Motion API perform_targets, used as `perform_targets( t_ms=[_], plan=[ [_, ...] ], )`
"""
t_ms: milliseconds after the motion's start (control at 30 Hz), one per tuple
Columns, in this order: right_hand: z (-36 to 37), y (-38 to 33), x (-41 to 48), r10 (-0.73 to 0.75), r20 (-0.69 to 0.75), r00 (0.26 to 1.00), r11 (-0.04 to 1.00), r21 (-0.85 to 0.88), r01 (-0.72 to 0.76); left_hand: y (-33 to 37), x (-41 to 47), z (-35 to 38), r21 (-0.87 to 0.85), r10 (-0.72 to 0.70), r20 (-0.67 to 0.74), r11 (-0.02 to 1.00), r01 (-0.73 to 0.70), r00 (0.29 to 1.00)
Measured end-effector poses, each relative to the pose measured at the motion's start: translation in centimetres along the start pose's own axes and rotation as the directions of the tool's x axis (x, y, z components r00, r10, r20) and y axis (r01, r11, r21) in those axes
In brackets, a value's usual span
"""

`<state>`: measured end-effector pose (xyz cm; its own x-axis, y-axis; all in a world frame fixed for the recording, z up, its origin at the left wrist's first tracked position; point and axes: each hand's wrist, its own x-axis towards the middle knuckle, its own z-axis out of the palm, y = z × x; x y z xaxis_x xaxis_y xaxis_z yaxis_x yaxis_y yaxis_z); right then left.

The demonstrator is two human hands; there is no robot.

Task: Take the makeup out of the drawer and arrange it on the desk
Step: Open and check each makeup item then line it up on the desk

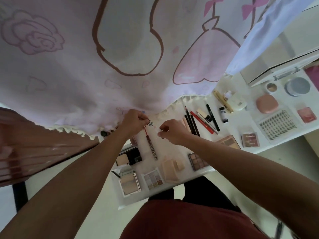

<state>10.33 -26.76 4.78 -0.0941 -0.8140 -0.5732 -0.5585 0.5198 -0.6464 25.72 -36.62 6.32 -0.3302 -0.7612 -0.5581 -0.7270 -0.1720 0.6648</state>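
1. At the back edge of the desk (168,150), under the hanging cloth (69,75): the left hand (136,120) pinches a small labelled piece, possibly a cap. The right hand (170,132) pinches a small pale bit.
2. Makeup lies on the desk, seemingly grouped by type: pencils (193,123) side by side, lip gloss tube (152,147) just below the hands.
3. Containers: the open palette (152,178) shows its pans. The jar (296,86) and case (276,73) hide their contents. Drawer not in view.
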Motion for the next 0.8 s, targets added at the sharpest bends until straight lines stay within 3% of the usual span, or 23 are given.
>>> perform_targets(
  t_ms=[267,800],
  plan=[
    [2.1,0.8,1.5,0.104,0.024,0.994,0.991,-0.091,-0.101,-0.9,2.1,2.1,0.247,0.034,0.044,0.968,-0.044,0.998],
    [4.2,1.1,3.5,0.144,-0.028,0.989,0.983,-0.109,-0.146,-1.3,3.5,2.5,0.409,-0.037,0.116,0.912,-0.014,0.993]
  ],
)
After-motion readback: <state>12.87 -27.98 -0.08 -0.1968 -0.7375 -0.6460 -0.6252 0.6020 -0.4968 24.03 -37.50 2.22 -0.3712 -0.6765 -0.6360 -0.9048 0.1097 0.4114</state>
